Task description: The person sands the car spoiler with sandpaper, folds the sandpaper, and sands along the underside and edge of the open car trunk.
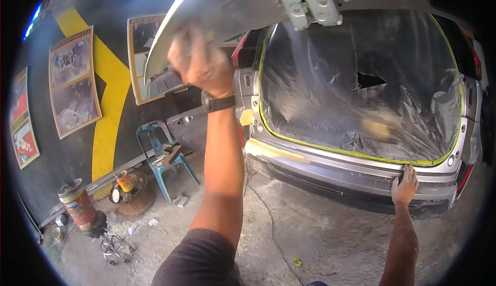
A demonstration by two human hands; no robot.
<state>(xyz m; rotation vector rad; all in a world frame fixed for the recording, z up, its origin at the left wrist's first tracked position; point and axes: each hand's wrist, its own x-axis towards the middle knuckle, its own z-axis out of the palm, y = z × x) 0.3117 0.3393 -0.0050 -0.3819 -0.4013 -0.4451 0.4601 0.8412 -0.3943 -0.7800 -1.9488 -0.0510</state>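
My left hand, with a dark band on the wrist, is raised against the inner face of the lifted tailgate. Motion smears its fingers, and a blurred dark patch shows at them; whether it is a held thing I cannot tell. Lower right, my right hand lies with its fingers stretched out on the top edge of the rear bumper. Plastic sheeting covers the car's rear opening, edged with yellow-green tape. A metal latch sits on the tailgate.
Left of the car stands a blue plastic chair with things on its seat. Nearby are a large can and a rusty wheel rim bearing a smaller can. A cable crosses the floor. Posters hang on the wall.
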